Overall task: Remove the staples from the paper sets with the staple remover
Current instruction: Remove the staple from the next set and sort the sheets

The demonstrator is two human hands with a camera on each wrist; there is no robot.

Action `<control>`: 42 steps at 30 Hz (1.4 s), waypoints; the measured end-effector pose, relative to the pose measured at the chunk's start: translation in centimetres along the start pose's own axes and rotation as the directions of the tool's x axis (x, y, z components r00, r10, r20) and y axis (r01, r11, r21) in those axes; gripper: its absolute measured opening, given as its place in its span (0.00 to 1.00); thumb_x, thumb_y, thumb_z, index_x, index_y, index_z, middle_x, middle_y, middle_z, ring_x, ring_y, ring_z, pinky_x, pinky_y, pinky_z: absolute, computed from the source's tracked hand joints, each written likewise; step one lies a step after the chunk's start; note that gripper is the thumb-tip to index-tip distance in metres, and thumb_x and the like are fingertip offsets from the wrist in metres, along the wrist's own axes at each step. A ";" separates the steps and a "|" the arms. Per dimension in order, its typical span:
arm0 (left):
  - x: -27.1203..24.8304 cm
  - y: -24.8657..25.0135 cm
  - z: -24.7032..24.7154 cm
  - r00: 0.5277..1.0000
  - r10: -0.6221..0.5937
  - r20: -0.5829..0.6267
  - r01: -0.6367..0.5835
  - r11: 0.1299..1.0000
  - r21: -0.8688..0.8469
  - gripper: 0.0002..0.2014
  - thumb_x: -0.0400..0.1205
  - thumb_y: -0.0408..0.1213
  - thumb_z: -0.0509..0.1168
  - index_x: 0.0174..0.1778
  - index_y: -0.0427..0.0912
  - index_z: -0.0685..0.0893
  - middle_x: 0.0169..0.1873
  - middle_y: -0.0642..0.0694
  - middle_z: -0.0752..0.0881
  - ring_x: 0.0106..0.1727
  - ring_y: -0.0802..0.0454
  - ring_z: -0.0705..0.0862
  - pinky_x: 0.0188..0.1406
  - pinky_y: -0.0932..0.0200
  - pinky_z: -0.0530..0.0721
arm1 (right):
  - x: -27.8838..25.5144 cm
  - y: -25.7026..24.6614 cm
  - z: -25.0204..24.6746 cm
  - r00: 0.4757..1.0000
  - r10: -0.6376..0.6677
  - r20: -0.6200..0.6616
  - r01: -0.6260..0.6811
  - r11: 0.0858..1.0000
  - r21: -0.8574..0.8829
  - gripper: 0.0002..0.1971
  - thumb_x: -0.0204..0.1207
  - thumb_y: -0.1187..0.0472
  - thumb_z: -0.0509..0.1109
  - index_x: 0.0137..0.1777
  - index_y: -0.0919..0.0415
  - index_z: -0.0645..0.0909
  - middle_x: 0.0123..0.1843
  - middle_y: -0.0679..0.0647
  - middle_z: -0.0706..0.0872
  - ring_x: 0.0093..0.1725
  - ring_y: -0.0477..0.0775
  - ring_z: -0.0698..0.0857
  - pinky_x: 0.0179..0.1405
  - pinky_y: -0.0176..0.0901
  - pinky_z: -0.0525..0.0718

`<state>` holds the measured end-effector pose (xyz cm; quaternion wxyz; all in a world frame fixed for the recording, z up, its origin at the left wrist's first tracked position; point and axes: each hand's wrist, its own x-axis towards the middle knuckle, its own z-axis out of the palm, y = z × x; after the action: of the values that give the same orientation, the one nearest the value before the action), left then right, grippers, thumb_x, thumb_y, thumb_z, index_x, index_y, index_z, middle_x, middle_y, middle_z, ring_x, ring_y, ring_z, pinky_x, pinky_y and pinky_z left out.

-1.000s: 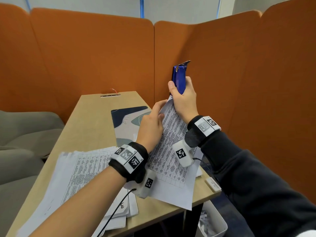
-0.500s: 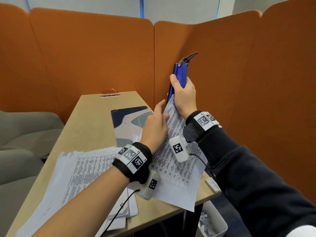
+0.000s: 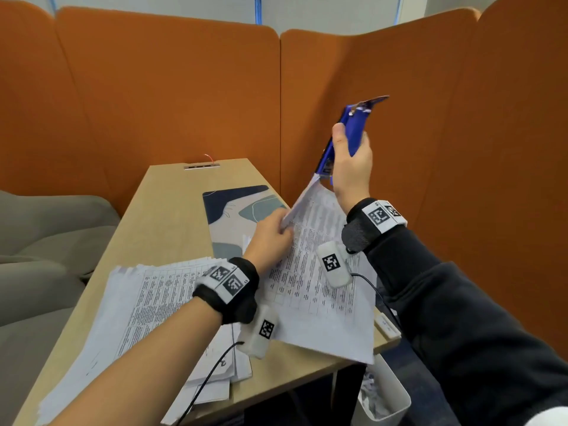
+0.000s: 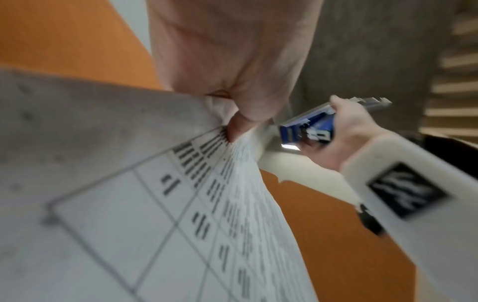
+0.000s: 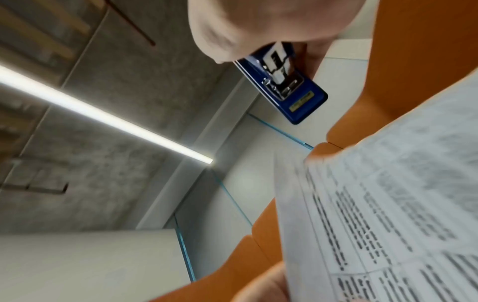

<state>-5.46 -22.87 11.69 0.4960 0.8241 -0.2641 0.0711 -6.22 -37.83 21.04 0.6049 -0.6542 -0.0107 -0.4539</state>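
Head view: my right hand (image 3: 350, 162) is wrapped around the blue staple remover (image 3: 345, 136), raised over the far right of the desk (image 3: 172, 198), metal tip pointing up and right. The tool's lower end sits at the top corner of the paper set (image 3: 313, 272); contact itself I can't confirm. My left hand (image 3: 270, 238) pinches the set's left edge just below that corner. The set is lifted at the top and droops toward the near desk edge. A loose pile of sheets (image 3: 147, 302) lies near left, a patterned mat (image 3: 236, 216) beyond it, and a white bin (image 3: 387, 395) under the near right corner.

Left wrist view: thumb (image 4: 240, 122) and fingers are clamped on the paper corner (image 4: 181, 183), which crumples at the pinch. The tool (image 4: 310, 130) is just past it in the right hand (image 4: 344, 139). Blurry.

Right wrist view: palm (image 5: 245, 30) closed over the tool (image 5: 287, 85), its base plate facing the camera. Printed sheets (image 5: 388, 224) fill the lower right. No staple visible.

Handling, my read: paper is light, floppy and tears easily, so hold close to the stapled corner and keep it taut. The tool is rigid and small; grip mid-body, lever gently.
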 end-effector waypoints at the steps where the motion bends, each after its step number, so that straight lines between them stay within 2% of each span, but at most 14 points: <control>1: 0.6 -0.5 -0.3 0.998 -0.065 -0.026 0.064 0.996 -0.069 0.08 0.84 0.30 0.58 0.55 0.45 0.77 0.45 0.47 0.84 0.43 0.52 0.83 0.35 0.70 0.82 | 0.1 0.0 -0.1 0.999 0.019 -0.051 -0.017 0.999 0.041 0.09 0.84 0.47 0.63 0.53 0.52 0.76 0.39 0.44 0.79 0.36 0.42 0.78 0.41 0.35 0.81; 5: 2.9 -3.1 -1.6 0.959 -0.284 -0.021 0.274 0.940 -0.203 0.15 0.81 0.31 0.64 0.64 0.39 0.78 0.59 0.40 0.85 0.57 0.44 0.86 0.60 0.43 0.85 | -0.7 2.5 0.1 0.953 0.304 -0.005 -0.300 0.941 0.154 0.09 0.84 0.47 0.63 0.52 0.52 0.76 0.41 0.47 0.76 0.39 0.46 0.77 0.43 0.39 0.78; 8: 3.3 -6.6 -3.3 0.886 -0.454 -0.088 0.430 0.879 -0.206 0.20 0.78 0.29 0.64 0.67 0.35 0.76 0.59 0.36 0.83 0.59 0.38 0.85 0.62 0.43 0.84 | -3.4 7.2 0.7 0.820 0.551 0.152 -0.568 0.818 0.097 0.13 0.84 0.47 0.63 0.61 0.52 0.69 0.52 0.55 0.81 0.46 0.54 0.81 0.39 0.44 0.80; 10: 2.4 -8.8 -5.4 0.831 -0.538 -0.140 0.518 0.841 -0.159 0.10 0.78 0.28 0.65 0.54 0.29 0.81 0.48 0.37 0.83 0.49 0.38 0.84 0.50 0.48 0.83 | -6.1 10.1 1.0 0.719 0.664 0.204 -0.685 0.727 0.045 0.13 0.85 0.52 0.63 0.64 0.51 0.65 0.53 0.56 0.81 0.42 0.53 0.81 0.32 0.41 0.76; 12: 1.0 -11.6 -8.4 0.753 -0.633 -0.177 0.633 0.771 -0.064 0.11 0.79 0.30 0.67 0.52 0.25 0.81 0.44 0.37 0.81 0.45 0.41 0.81 0.44 0.52 0.77 | -8.2 12.6 1.4 0.640 0.730 0.241 -0.754 0.657 0.014 0.14 0.86 0.55 0.61 0.69 0.49 0.65 0.54 0.55 0.79 0.41 0.52 0.78 0.33 0.41 0.74; 17: -3.6 -18.3 -15.2 0.509 -0.793 -0.334 0.855 0.423 0.299 0.34 0.77 0.46 0.70 0.74 0.31 0.71 0.72 0.35 0.75 0.71 0.36 0.75 0.71 0.49 0.74 | -10.3 15.5 1.8 0.522 0.763 0.380 -0.846 0.521 0.117 0.18 0.87 0.59 0.59 0.75 0.47 0.68 0.51 0.54 0.85 0.41 0.52 0.83 0.33 0.42 0.81; 20: -5.4 -19.9 -16.0 0.521 -0.793 -0.316 0.835 0.396 0.382 0.36 0.75 0.49 0.73 0.73 0.32 0.70 0.71 0.32 0.74 0.69 0.34 0.76 0.66 0.47 0.78 | -11.4 17.1 1.1 0.415 0.746 0.521 -0.909 0.322 0.265 0.21 0.87 0.61 0.59 0.76 0.44 0.66 0.43 0.58 0.88 0.36 0.57 0.86 0.32 0.48 0.87; 22: -5.9 -20.8 -16.1 0.503 -0.791 -0.347 0.852 0.388 0.350 0.43 0.71 0.50 0.76 0.75 0.32 0.67 0.72 0.30 0.72 0.70 0.32 0.74 0.67 0.43 0.78 | -11.8 18.8 0.3 0.336 0.746 0.575 -0.934 0.186 0.304 0.21 0.85 0.58 0.61 0.77 0.54 0.68 0.42 0.62 0.83 0.36 0.60 0.84 0.32 0.49 0.87; 25: -6.1 -21.2 -16.4 0.568 -0.739 -0.362 0.815 0.445 0.371 0.36 0.71 0.52 0.76 0.67 0.32 0.76 0.66 0.31 0.79 0.67 0.32 0.76 0.66 0.41 0.77 | -11.3 20.3 -0.7 0.265 0.727 0.633 -0.937 0.041 0.346 0.19 0.83 0.53 0.63 0.67 0.66 0.70 0.45 0.62 0.79 0.39 0.59 0.83 0.34 0.50 0.87; 29: -6.5 -21.2 -15.8 0.662 -0.658 -0.359 0.748 0.546 0.377 0.26 0.75 0.48 0.75 0.62 0.34 0.82 0.64 0.35 0.82 0.67 0.37 0.78 0.69 0.44 0.75 | -11.3 20.9 -0.7 0.251 0.697 0.672 -0.946 0.028 0.324 0.19 0.81 0.54 0.66 0.66 0.65 0.72 0.49 0.62 0.81 0.42 0.59 0.85 0.38 0.51 0.88; 34: -6.5 -21.2 -15.8 0.580 -0.705 -0.409 0.814 0.526 0.248 0.43 0.71 0.51 0.77 0.75 0.32 0.68 0.71 0.30 0.73 0.70 0.32 0.74 0.66 0.40 0.77 | -11.3 21.1 -1.0 0.230 0.705 0.670 -0.948 0.007 0.318 0.19 0.83 0.54 0.64 0.67 0.67 0.74 0.50 0.63 0.82 0.45 0.59 0.84 0.40 0.50 0.88; 37: -6.7 -21.1 -15.7 0.626 -0.672 -0.396 0.778 0.573 0.258 0.20 0.74 0.46 0.76 0.45 0.30 0.83 0.40 0.32 0.83 0.43 0.37 0.83 0.39 0.48 0.78 | -11.3 21.4 -0.9 0.234 0.706 0.669 -0.949 0.017 0.314 0.19 0.82 0.54 0.65 0.67 0.66 0.74 0.51 0.63 0.82 0.46 0.59 0.85 0.47 0.48 0.86; 39: -6.8 -21.1 -15.6 0.634 -0.674 -0.379 0.770 0.594 0.232 0.20 0.75 0.44 0.76 0.27 0.39 0.73 0.24 0.44 0.73 0.28 0.44 0.76 0.29 0.53 0.71 | -11.2 21.6 -0.9 0.228 0.700 0.677 -0.948 0.000 0.319 0.18 0.83 0.54 0.64 0.66 0.67 0.74 0.51 0.62 0.82 0.46 0.58 0.85 0.49 0.47 0.86; 42: -6.9 -20.4 -15.7 0.633 -0.686 -0.359 0.773 0.588 0.239 0.13 0.74 0.39 0.76 0.38 0.31 0.83 0.35 0.38 0.84 0.45 0.37 0.85 0.48 0.48 0.82 | -11.1 21.8 -1.1 0.209 0.680 0.703 -0.956 -0.010 0.294 0.17 0.83 0.53 0.63 0.62 0.67 0.76 0.50 0.62 0.83 0.45 0.57 0.86 0.51 0.41 0.83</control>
<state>1.24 0.61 0.96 0.3421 0.9228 0.1772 0.0026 -1.16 -38.62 -2.92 0.9294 -0.3053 0.1047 0.1790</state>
